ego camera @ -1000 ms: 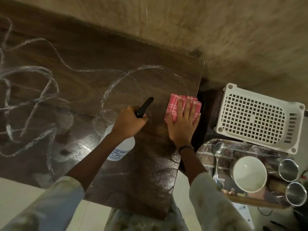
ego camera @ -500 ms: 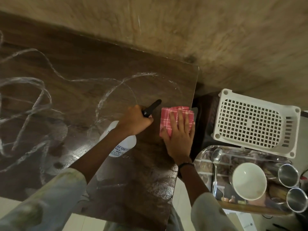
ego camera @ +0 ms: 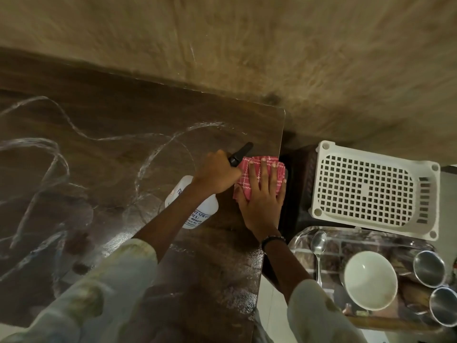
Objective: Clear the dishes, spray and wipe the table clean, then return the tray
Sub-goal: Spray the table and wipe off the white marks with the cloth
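Table (ego camera: pixel 123 125) wiped with cloth (ego camera: pixel 257 167) under flat right hand (ego camera: pixel 262 201)

We only get part of the bottle (ego camera: pixel 191 209) label; the left hand (ego camera: pixel 216 174) covers its neck. The lower cup (ego camera: pixel 444 306) beside the bowl (ego camera: pixel 369 280) runs off frame.

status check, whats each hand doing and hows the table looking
Left hand grips spray bottle. Right hand flat on red cloth at table right edge. White streaks left to wipe. Dishes on tray, nothing blocking.
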`<control>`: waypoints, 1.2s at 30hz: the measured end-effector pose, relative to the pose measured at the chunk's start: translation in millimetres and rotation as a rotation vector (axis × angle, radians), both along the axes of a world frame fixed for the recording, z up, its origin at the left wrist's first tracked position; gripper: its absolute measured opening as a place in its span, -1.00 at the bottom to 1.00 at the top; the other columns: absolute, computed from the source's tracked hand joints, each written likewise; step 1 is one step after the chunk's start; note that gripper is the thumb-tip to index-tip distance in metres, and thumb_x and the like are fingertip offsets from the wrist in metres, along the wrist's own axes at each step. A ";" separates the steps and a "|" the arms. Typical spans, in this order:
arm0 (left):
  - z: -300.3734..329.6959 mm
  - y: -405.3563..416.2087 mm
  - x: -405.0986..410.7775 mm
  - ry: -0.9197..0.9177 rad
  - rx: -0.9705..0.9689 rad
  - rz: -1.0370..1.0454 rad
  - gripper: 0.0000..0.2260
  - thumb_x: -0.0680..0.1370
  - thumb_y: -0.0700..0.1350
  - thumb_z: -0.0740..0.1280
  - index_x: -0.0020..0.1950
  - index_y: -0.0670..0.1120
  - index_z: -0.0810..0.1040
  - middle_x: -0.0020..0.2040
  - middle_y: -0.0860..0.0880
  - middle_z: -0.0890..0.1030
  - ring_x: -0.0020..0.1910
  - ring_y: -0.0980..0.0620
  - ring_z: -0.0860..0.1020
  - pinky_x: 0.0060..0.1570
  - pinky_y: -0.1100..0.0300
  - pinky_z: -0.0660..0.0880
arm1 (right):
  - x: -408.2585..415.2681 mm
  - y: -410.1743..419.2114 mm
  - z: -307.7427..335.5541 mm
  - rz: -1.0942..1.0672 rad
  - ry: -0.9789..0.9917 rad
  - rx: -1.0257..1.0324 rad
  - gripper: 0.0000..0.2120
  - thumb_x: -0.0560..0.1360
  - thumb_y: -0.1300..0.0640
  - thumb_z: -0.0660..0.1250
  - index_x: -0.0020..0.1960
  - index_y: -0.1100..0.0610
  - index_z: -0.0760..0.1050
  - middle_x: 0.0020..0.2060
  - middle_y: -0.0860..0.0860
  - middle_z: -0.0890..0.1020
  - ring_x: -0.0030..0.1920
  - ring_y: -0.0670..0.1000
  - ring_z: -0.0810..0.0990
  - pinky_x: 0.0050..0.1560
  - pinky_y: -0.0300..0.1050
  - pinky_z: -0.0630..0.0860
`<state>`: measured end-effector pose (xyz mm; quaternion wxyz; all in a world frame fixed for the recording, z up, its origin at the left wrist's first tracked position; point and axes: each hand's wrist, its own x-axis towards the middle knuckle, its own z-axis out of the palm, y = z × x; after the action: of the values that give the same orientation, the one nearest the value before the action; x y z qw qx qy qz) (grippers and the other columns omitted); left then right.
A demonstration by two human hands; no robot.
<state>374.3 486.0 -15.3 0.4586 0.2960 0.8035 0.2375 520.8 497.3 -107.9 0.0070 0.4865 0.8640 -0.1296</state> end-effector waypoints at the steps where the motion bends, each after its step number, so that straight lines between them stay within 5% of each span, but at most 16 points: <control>1: -0.4 1.1 -1.0 0.015 -0.003 0.008 -0.84 0.50 -0.13 0.32 0.00 -0.19 0.57 -0.20 -0.12 0.61 -0.22 -0.04 0.59 -0.25 0.14 0.49 | 0.3 0.2 -0.2 -0.002 -0.001 -0.005 -0.37 0.54 -0.24 0.05 0.53 0.00 0.13 0.51 0.08 0.21 0.53 0.15 0.08 0.47 0.20 -0.09; 8: -0.6 2.1 -12.1 0.011 0.000 0.053 -0.95 0.49 -0.17 0.32 -0.17 -0.12 0.53 -0.36 -0.04 0.51 -0.38 0.03 0.49 -0.32 0.18 0.43 | -4.1 12.7 0.8 0.006 0.007 -0.010 -0.37 0.53 -0.25 0.05 0.51 0.02 0.18 0.50 0.09 0.25 0.52 0.16 0.12 0.47 0.23 -0.04; 15: 2.8 -20.8 -36.4 0.044 -0.004 0.100 -0.95 0.46 -0.13 0.34 -0.14 -0.09 0.50 -0.36 -0.01 0.47 -0.37 0.02 0.47 -0.38 0.20 0.34 | -56.1 103.1 -3.6 -0.048 -0.032 -0.033 -0.31 0.49 -0.28 -0.08 0.56 -0.04 -0.02 0.56 0.05 0.01 0.55 0.14 -0.08 0.47 0.24 -0.16; 18: 3.7 -32.2 -50.4 0.074 -0.005 0.125 -0.89 0.44 -0.15 0.35 -0.26 -0.03 0.47 -0.40 -0.01 0.47 -0.41 0.03 0.46 -0.41 0.22 0.31 | -85.8 123.2 -1.3 -0.080 -0.031 -0.056 -0.35 0.55 -0.21 0.04 0.56 -0.04 -0.06 0.56 0.04 -0.03 0.55 0.15 -0.11 0.47 0.25 -0.18; 24: 1.3 -42.8 -65.6 0.085 -0.016 0.146 -0.78 0.44 -0.16 0.34 -0.37 0.02 0.40 -0.44 -0.02 0.41 -0.47 0.03 0.41 -0.42 0.22 0.28 | -96.5 78.4 -1.2 0.200 -0.001 -0.004 -0.39 0.58 -0.23 0.02 0.55 -0.03 0.04 0.55 0.06 0.07 0.55 0.15 -0.03 0.44 0.14 -0.29; 28: 2.3 -45.0 -69.8 0.043 -0.019 0.165 -0.82 0.45 -0.16 0.34 -0.34 -0.02 0.43 -0.44 -0.03 0.41 -0.48 0.03 0.40 -0.40 0.23 0.28 | -40.0 49.7 -1.1 0.349 -0.044 0.001 -0.39 0.55 -0.27 0.02 0.53 -0.05 0.14 0.52 0.04 0.20 0.54 0.12 0.05 0.49 0.15 -0.15; 32: 0.8 -50.4 -79.8 0.035 -0.006 0.192 -0.83 0.44 -0.16 0.34 -0.34 -0.06 0.44 -0.47 -0.03 0.43 -0.48 0.01 0.40 -0.37 0.19 0.32 | -35.8 79.4 -0.2 0.170 -0.052 0.037 -0.37 0.52 -0.26 -0.02 0.52 -0.01 0.18 0.52 0.07 0.18 0.53 0.13 0.05 0.47 0.22 -0.07; 36: -2.5 -57.4 -90.4 0.045 -0.008 0.191 -0.91 0.46 -0.17 0.33 -0.19 -0.19 0.53 -0.44 -0.06 0.46 -0.45 -0.01 0.43 -0.36 0.17 0.35 | -95.0 104.6 3.8 0.026 -0.092 -0.001 -0.26 0.45 -0.31 -0.21 0.56 -0.03 -0.01 0.56 0.06 0.02 0.54 0.17 -0.04 0.46 0.27 -0.12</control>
<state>283.9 428.6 -17.8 0.4171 0.2214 0.8391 0.2701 425.9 601.9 -104.1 0.0487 0.4807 0.8689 -0.1077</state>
